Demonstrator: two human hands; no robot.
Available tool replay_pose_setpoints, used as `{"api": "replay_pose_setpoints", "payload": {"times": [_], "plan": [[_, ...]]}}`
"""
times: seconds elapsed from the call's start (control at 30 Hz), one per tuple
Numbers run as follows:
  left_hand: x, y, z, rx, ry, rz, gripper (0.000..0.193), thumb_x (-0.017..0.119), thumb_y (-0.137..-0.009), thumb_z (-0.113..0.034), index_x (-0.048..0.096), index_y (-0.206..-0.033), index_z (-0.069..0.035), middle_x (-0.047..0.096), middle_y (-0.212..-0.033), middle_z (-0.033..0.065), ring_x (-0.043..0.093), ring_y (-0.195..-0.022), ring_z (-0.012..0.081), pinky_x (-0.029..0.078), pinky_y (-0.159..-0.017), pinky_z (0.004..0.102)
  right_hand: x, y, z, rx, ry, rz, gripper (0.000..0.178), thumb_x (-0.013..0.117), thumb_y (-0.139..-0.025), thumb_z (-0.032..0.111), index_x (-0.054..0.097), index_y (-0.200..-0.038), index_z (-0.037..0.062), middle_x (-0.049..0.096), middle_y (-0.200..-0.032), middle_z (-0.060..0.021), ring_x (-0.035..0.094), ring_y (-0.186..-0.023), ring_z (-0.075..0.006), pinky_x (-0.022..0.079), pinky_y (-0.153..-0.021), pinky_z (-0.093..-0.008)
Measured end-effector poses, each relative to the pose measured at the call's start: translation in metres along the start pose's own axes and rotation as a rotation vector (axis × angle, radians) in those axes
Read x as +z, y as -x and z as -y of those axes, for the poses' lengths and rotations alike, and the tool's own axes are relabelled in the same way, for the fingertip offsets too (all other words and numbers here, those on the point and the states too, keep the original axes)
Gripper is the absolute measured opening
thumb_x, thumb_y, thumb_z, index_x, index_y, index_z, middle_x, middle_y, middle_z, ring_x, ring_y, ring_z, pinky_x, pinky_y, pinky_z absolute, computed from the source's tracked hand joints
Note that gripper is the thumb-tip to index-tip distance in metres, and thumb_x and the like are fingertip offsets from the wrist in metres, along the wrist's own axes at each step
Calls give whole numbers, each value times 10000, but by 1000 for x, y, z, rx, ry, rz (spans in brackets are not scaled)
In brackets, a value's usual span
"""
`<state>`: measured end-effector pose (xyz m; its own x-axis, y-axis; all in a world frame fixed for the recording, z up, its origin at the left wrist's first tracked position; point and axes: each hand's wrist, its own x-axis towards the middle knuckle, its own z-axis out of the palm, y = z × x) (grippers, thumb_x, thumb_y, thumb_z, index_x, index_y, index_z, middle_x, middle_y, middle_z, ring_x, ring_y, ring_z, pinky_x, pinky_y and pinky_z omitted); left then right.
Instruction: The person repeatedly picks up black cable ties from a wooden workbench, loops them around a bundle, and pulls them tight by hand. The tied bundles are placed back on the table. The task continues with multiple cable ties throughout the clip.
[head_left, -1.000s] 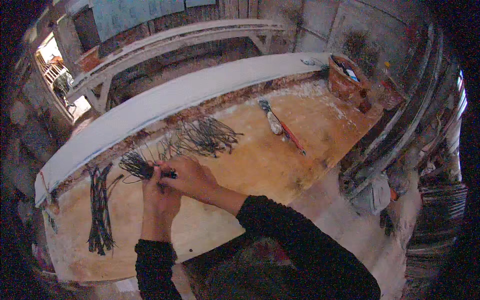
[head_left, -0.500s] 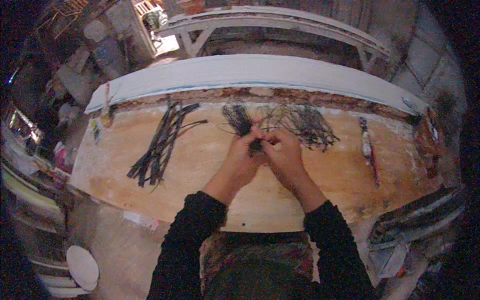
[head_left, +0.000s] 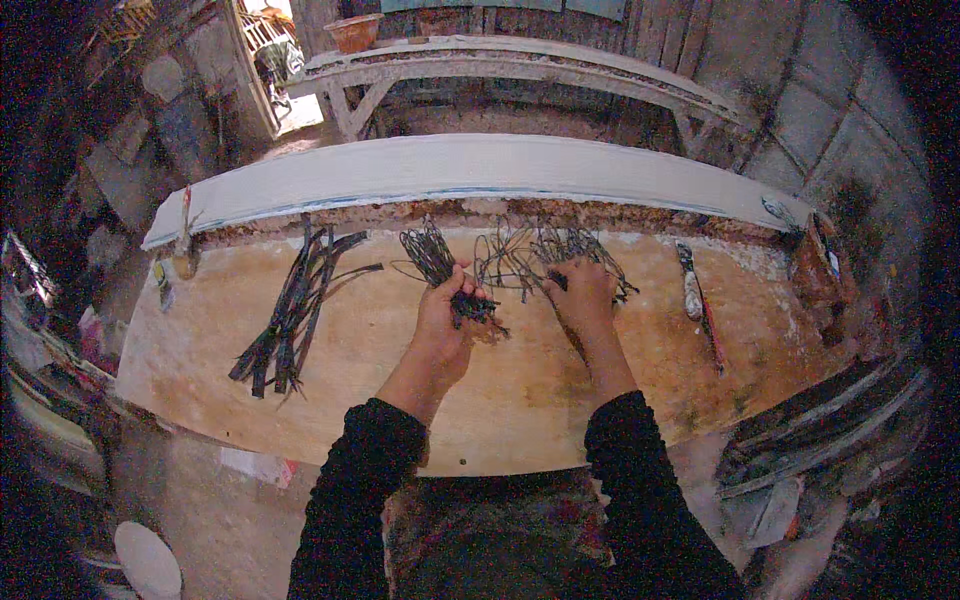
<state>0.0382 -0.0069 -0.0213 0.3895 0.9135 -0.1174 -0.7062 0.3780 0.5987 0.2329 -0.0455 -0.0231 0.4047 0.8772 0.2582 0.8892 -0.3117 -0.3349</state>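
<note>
My left hand (head_left: pixel 443 318) is closed around a bundle of thin black strands (head_left: pixel 428 252). Looped ends fan out past the thumb on the far side, and short dark ends poke out below the fingers. To its right, my right hand (head_left: pixel 590 292) reaches into a loose tangle of black strands (head_left: pixel 510 255) on the wooden board. Its fingers are curled and pinch some of the dark strands; the palm hides part of the pile. Flat black strips (head_left: pixel 300 310) lie in a heap on the left of the board.
The wooden board (head_left: pixel 500 420) has a long white plank (head_left: pixel 450 170) along its far edge. A brush (head_left: pixel 184 235) is at the far left; a whitish-handled tool (head_left: pixel 691 290) and a thin red stick (head_left: pixel 713 335) lie right. Beyond stands a bench (head_left: pixel 520 68) with a clay-coloured bowl (head_left: pixel 353 33).
My hands, together over the bundle before, have parted. The left keeps the bundle; the right has moved right to the tangle. The whole view has shifted slightly.
</note>
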Motion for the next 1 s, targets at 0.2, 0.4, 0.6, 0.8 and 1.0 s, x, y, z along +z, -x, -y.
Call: {"api": "replay_pose_setpoints", "payload": {"times": [0.2,0.4,0.6,0.8,1.0], "plan": [[-13,-12,-2,-8,5,-8,282,550,-923,-239,483,-1119,-49,473,-709,3,526,-683,157,485,-663,339,-3,3,6,15,-17,-16,172,703,-761,276,708,-927,231,647,-1006,-7,483,-1129,-271,240,-994,-514],[-13,-14,4,-16,54,-13,293,561,-917,-216,476,-1126,-30,488,-720,20,527,-674,163,490,-678,338,5,-2,-7,-71,-54,-287,129,696,-765,226,703,-892,202,666,-945,19,517,-1059,-243,235,-985,-456],[-12,-10,3,-19,12,0,257,556,-918,-184,483,-1112,-33,499,-729,26,543,-687,171,496,-690,329,-21,8,10,-203,-98,-529,131,701,-741,187,692,-871,187,667,-923,17,540,-959,-206,262,-957,-434],[-7,-4,3,-8,-61,-2,250,560,-914,-186,490,-1104,-39,504,-732,27,552,-695,178,496,-693,338,-34,9,10,-259,-84,-680,144,680,-698,107,676,-821,182,647,-864,10,547,-941,-189,277,-943,-417],[-7,-6,6,-53,-3,13,232,572,-897,-157,505,-1087,-42,505,-731,25,541,-688,182,489,-685,344,-40,8,13,-339,-396,-726,164,648,-682,41,665,-807,145,641,-849,-20,582,-848,-203,330,-909,-385]]}}
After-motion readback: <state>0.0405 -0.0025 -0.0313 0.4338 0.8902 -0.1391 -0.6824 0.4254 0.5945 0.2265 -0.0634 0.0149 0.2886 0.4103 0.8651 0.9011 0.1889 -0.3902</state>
